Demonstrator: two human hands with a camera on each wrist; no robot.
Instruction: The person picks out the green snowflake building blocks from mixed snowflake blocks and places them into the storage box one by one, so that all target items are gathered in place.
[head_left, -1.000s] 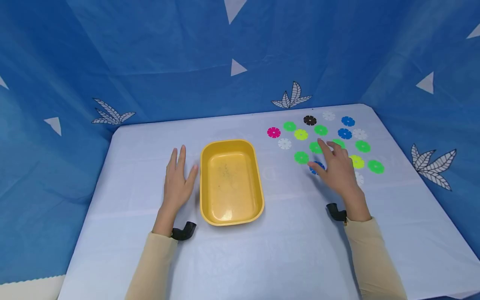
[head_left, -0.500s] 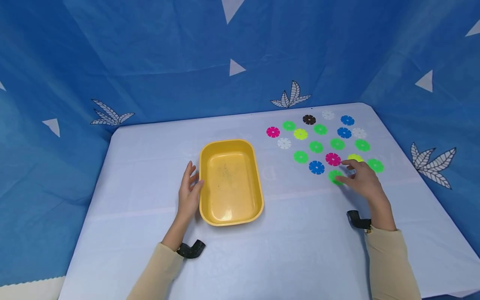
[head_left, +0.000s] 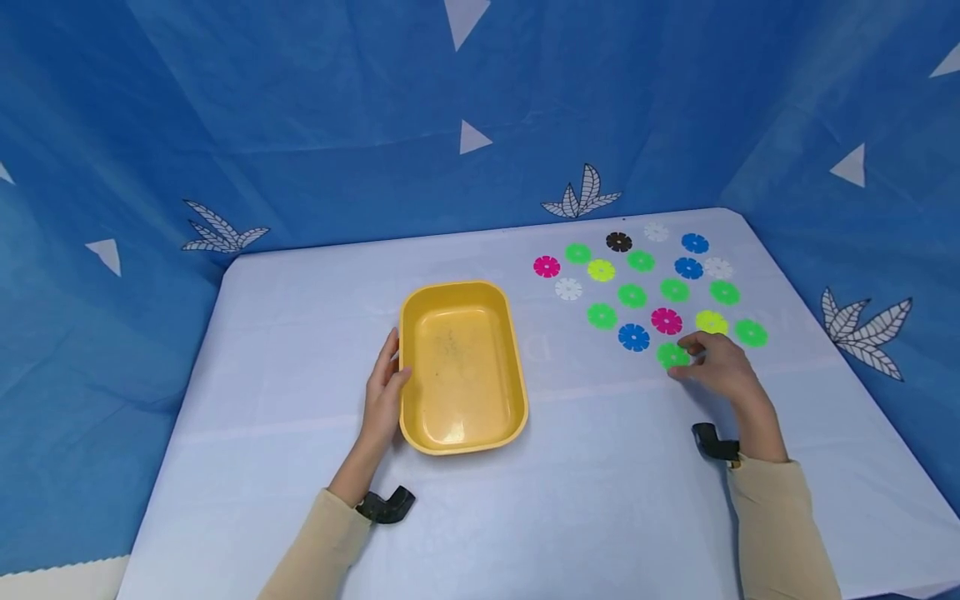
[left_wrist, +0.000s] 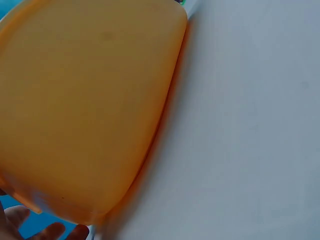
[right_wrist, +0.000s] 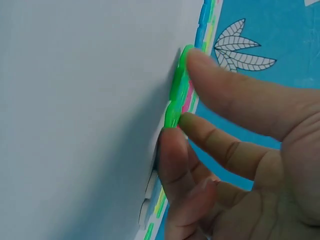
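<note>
Left hand (head_left: pixel 382 400) moved in, gripping yellow tray (head_left: pixel 465 375), right hand (head_left: pixel 723 367) curved, seemingly pinching green disc (head_left: pixel 672 356)

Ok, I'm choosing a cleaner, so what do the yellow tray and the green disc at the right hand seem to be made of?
The yellow tray: probably moulded plastic, smooth and fairly glossy; a bright glint shows inside.
The green disc: likely thin plastic too, judging by its even, bright colour and neatly notched edge; its finish is hard to tell.
</note>
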